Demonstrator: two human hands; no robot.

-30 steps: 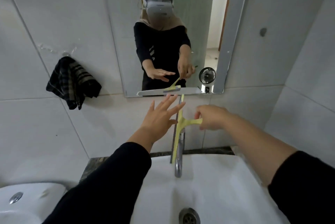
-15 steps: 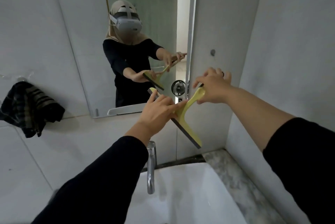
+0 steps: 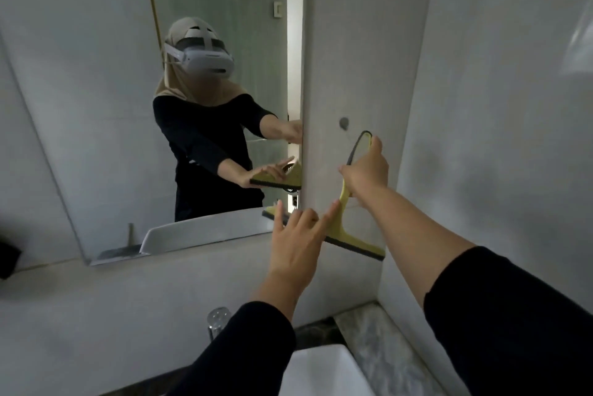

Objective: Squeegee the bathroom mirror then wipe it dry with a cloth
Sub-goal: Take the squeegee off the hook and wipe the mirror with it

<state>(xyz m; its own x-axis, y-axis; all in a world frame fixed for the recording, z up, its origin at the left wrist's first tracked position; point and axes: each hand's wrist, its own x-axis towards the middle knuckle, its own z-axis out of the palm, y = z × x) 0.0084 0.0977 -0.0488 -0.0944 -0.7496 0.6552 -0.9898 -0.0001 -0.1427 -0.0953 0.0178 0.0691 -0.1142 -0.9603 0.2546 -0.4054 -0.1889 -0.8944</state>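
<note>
The wall mirror (image 3: pixel 106 126) fills the upper left and reflects a person in black sleeves. A yellow squeegee (image 3: pixel 348 240) with a dark rubber blade hangs in front of the white tiled wall just right of the mirror's lower right corner. My right hand (image 3: pixel 365 169) is closed around its handle, whose loop end points up toward a small wall hook (image 3: pixel 344 122). My left hand (image 3: pixel 296 235) has its fingers spread and rests against the blade head, covering its left part. A dark cloth (image 3: pixel 7 256) shows only as a sliver at the left edge.
A white basin (image 3: pixel 321 370) sits below with a chrome tap (image 3: pixel 217 323) behind my left sleeve. A marbled counter strip (image 3: pixel 378 341) runs along the right wall, which closes in the corner.
The view has swung right and up. My right hand carried the squeegee right, past the mirror's edge, and turned its handle upright; my left hand stayed on the blade head.
</note>
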